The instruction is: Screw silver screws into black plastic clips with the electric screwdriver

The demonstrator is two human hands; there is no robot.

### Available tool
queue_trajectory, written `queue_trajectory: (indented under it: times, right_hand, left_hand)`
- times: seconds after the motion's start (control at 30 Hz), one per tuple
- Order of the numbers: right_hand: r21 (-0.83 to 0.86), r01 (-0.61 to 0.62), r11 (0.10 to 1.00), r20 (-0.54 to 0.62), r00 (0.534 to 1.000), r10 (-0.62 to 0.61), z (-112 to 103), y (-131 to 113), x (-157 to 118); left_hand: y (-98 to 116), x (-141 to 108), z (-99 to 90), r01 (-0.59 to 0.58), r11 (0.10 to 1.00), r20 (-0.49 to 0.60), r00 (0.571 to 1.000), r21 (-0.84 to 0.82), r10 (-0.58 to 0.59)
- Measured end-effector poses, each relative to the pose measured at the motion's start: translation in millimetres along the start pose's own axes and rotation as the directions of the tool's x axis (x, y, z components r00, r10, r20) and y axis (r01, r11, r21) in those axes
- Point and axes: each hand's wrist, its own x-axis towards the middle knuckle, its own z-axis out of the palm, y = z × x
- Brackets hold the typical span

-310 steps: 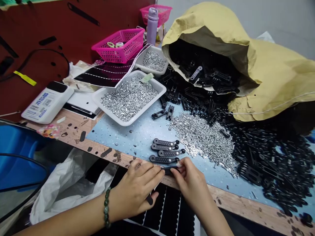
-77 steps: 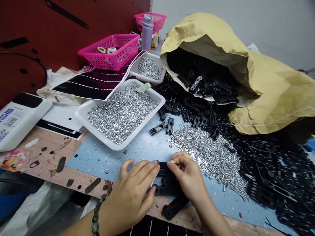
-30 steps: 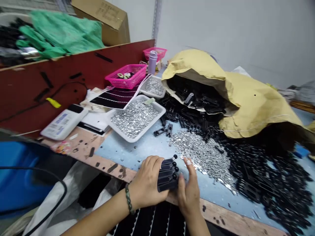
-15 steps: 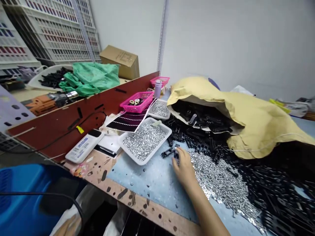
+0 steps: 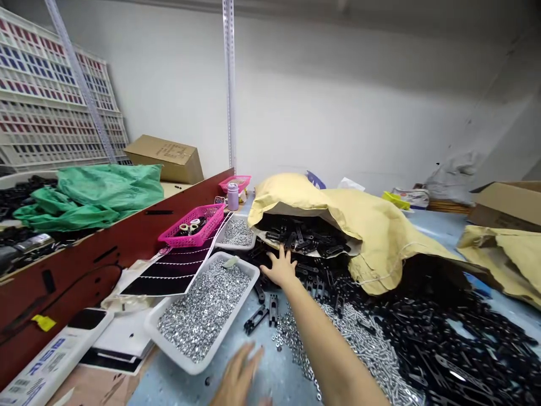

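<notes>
My right hand [image 5: 279,269] reaches forward with its fingers spread, at the mouth of a yellow sack [image 5: 291,192] that holds black plastic parts [image 5: 302,235]. Its fingertips are by the parts at the opening; nothing shows in its grasp. Low in the view, my left hand [image 5: 239,375] is over the blue tabletop, slightly blurred, fingers stretched out and holding nothing. Two black slotted pieces, one of them a short link [image 5: 256,320], lie between the hands. Beside them stands a white tray [image 5: 152,330] full of small metal nuts. A heap of silvery screws [image 5: 363,344] lies under my right forearm.
A pink basket [image 5: 169,237] with scissors and a smaller tray of metal pieces [image 5: 236,232] stand further back. The dark red board [image 5: 127,237] edges the left side. A white scale [image 5: 54,355] sits lower left. More black parts [image 5: 456,349] pile up at right.
My view has swung right. My right hand has moved forward from the black pieces on the table to the sack's mouth, fingers now spread. My left hand has come over the table.
</notes>
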Motion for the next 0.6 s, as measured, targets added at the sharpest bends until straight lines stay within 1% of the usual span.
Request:
queue_trajectory:
  times: [0.03, 0.1, 0.13, 0.17, 0.23, 0.3, 0.37, 0.43, 0.5, 0.53, 0.6]
  right_hand:
    - [-0.008, 0.021, 1.000, 0.007, 1.000, -0.021, 1.3, 2.1, -5.7]
    - [-0.018, 0.073, 0.997, 0.022, 0.997, -0.073, 2.8, 7.2, -22.7]
    - [-0.018, 0.101, 0.995, 0.029, 0.994, -0.101, 2.8, 10.3, -33.0]
    - [-0.014, 0.129, 0.992, 0.035, 0.991, -0.128, 2.1, 13.7, -43.8]
    - [0.004, 0.179, 0.984, 0.036, 0.983, -0.179, -1.0, 21.2, -65.8]
    - [0.027, 0.219, 0.975, 0.016, 0.976, -0.219, -6.1, 28.6, -85.9]
    - [0.044, 0.240, 0.970, -0.029, 0.971, -0.239, -12.4, 34.9, -102.8]
    - [0.054, 0.245, 0.968, -0.085, 0.967, -0.240, -18.8, 39.5, -115.9]
    - [0.061, 0.246, 0.967, -0.135, 0.962, -0.236, -25.2, 43.2, -125.8]
    - [0.063, 0.246, 0.967, -0.159, 0.959, -0.233, -28.6, 45.5, -130.2]
    - [0.065, 0.235, 0.970, -0.208, 0.954, -0.217, -36.8, 53.6, -139.2]
  left_hand:
    - [9.5, 17.2, 1.5, 0.018, 1.000, -0.019, 1.000, 0.009, -0.018]
    - [25.9, 47.8, 2.9, 0.146, 0.985, -0.019, 0.989, 0.094, -0.145]
    - [32.1, 58.7, 3.5, 0.175, 0.977, 0.017, 0.984, 0.120, -0.178]
    - [36.7, 65.5, 4.4, 0.178, 0.974, 0.049, 0.981, 0.138, -0.186]
    - [41.3, 66.2, 6.9, 0.141, 0.981, 0.100, 0.983, 0.136, -0.155]
    - [41.8, 53.9, 7.9, 0.096, 0.991, 0.099, 0.989, 0.097, -0.106]
    - [41.9, 38.6, 4.2, 0.054, 0.998, 0.024, 0.998, 0.038, -0.054]
    - [44.6, 29.8, -4.8, -0.007, 0.999, -0.097, 0.995, -0.033, 0.003]
    - [50.1, 32.5, -15.8, -0.074, 0.994, -0.199, 0.978, -0.074, 0.058]
    - [53.1, 38.4, -20.8, -0.099, 0.994, -0.220, 0.972, -0.054, 0.085]
    - [58.0, 57.6, -27.2, -0.126, 0.990, -0.205, 0.969, 0.059, 0.135]
